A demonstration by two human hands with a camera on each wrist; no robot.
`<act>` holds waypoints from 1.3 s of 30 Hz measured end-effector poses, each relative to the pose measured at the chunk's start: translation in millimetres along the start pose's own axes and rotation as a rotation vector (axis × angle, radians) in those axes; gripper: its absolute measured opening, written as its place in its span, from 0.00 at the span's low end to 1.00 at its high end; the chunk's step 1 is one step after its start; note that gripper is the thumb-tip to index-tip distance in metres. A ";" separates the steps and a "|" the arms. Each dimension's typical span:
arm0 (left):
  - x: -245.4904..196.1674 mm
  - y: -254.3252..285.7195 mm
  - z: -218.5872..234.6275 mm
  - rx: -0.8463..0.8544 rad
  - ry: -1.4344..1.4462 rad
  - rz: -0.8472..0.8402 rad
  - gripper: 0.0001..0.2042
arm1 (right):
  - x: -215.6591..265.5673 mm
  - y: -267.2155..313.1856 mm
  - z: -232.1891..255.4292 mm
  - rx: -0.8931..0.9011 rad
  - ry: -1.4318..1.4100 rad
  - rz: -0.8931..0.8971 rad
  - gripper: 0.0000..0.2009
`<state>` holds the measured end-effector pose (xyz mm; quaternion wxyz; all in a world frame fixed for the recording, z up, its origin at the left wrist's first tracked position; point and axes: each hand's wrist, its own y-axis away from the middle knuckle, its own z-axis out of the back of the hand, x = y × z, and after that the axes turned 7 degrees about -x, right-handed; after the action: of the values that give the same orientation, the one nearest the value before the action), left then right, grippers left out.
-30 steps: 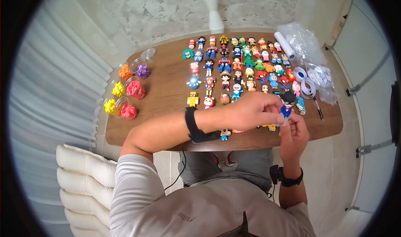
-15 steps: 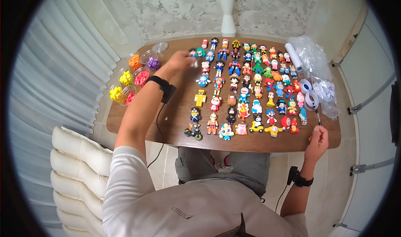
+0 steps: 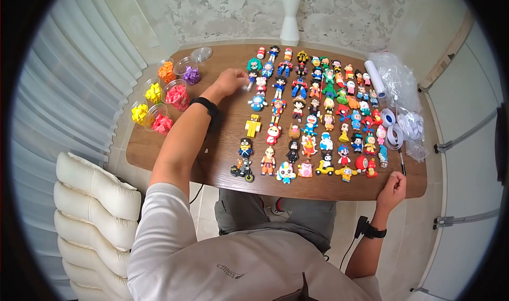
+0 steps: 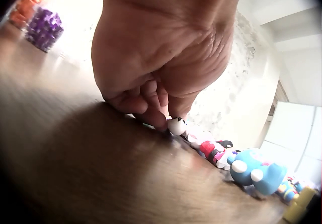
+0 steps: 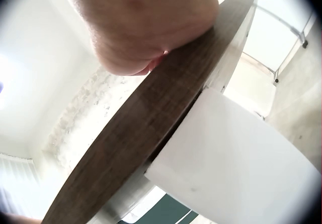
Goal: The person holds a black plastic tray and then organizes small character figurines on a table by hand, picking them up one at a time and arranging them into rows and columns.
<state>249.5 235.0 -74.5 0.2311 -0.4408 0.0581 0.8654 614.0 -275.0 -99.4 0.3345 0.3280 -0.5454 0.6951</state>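
At the left end of the rows, my left hand (image 3: 232, 82) pinches a small figurine (image 3: 252, 79) with dark hair and blue clothes by its lower end. In the left wrist view its white foot (image 4: 177, 127) shows between thumb and fingers, down at the tabletop; the hand hides the rest. A teal-haired figurine (image 3: 254, 64) lies just beyond it, and a pink-and-white bear figurine (image 3: 261, 85) lies beside it to the right. My right hand (image 3: 391, 192) rests on the front right table edge, fingers loosely curled and holding nothing, near a black pen (image 3: 403, 163).
Several columns of toy figurines (image 3: 310, 125) cover the middle of the wooden table (image 3: 212, 163). Clear cups of yellow, orange, purple and red pieces (image 3: 176, 95) stand at the left. A white roll (image 3: 374, 78), tape rolls (image 3: 394, 135) and clear plastic bags (image 3: 397, 81) lie at the right.
My left hand carried the dark-haired figurine from the front right to the far left, then slightly nearer, below the teal-haired one. My right hand let go of it and dropped to the table edge.
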 end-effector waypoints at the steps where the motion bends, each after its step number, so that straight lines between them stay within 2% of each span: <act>1: 1.2 -0.6 -0.7 0.011 0.006 -0.006 0.10 | -1.1 -0.5 0.3 0.006 0.012 -0.003 0.05; 6: 10.7 -4.2 4.3 0.088 0.061 -0.017 0.12 | -0.5 0.1 -1.7 0.000 0.042 0.013 0.05; 9: -7.3 0.9 10.9 0.045 -0.007 0.119 0.13 | -0.2 1.2 -1.4 0.001 0.058 0.024 0.05; 12: -0.7 -0.9 5.7 -0.168 -0.032 0.119 0.15 | 0.7 1.3 -1.8 0.002 0.089 0.043 0.05; 15: 3.4 -15.3 4.7 -0.186 -0.031 0.176 0.14 | 4.1 2.4 -2.2 0.004 0.111 0.054 0.04; 18: 9.1 -39.4 3.0 -0.142 -0.169 0.127 0.12 | 3.3 2.1 -3.0 0.014 0.127 0.069 0.04; 21: -5.7 -49.8 3.2 -0.090 -0.212 0.152 0.13 | 5.5 2.4 -3.9 0.009 0.140 0.068 0.04; 24: 11.7 -74.2 -8.1 -0.094 -0.308 0.045 0.13 | 4.8 2.7 -3.9 0.008 0.147 0.065 0.04; 27: 12.4 -82.2 -11.6 -0.097 -0.333 0.018 0.13 | 8.2 3.8 -3.9 0.007 0.151 0.060 0.04; 31: 11.3 -87.4 -9.1 -0.042 -0.288 0.023 0.13 | 7.1 5.1 -6.0 -0.003 0.134 0.057 0.05; 35: 12.9 -85.9 -4.0 -0.010 -0.095 0.118 0.12 | 7.9 5.0 -5.1 -0.010 0.135 0.001 0.06; 36: 11.4 -86.2 -8.3 -0.005 -0.068 0.130 0.12 | 12.7 4.7 -6.3 -0.026 0.155 0.055 0.06; 39: 1.0 -79.4 -5.3 0.028 -0.011 0.143 0.12 | 8.0 4.5 -4.2 -0.023 0.169 0.055 0.06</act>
<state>288.7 304.1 -70.3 0.1750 -0.4272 0.1005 0.8813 605.4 -270.9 -96.0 0.3640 0.2494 -0.5317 0.7229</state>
